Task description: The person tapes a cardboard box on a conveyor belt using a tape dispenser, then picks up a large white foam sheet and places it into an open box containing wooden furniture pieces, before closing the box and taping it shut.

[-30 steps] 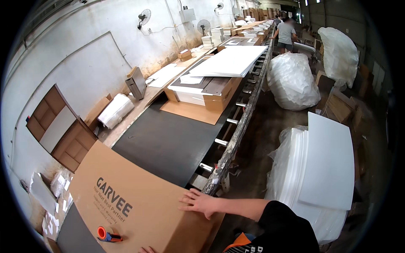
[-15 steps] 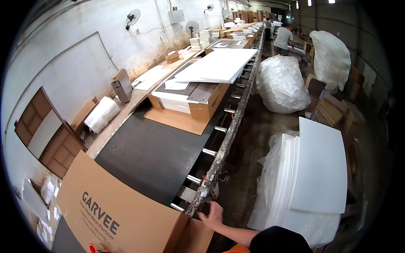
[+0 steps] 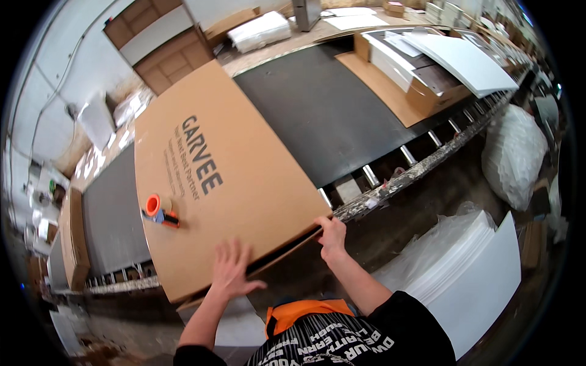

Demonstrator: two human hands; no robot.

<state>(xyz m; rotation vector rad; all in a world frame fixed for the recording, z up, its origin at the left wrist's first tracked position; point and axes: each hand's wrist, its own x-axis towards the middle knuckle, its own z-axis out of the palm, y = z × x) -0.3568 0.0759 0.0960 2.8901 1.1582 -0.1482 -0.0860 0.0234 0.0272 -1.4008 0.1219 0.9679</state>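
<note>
Cardboard box now lies flat across the black conveyor belt, closer to the person than a second ago, left hand spread open on its near edge, right hand gripping its corner, tape dispenser resting on top.

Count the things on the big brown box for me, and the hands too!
Hands touching the brown box: 2, left hand and right hand
Orange tape dispenser lying on it: 1
Total: 3
</note>
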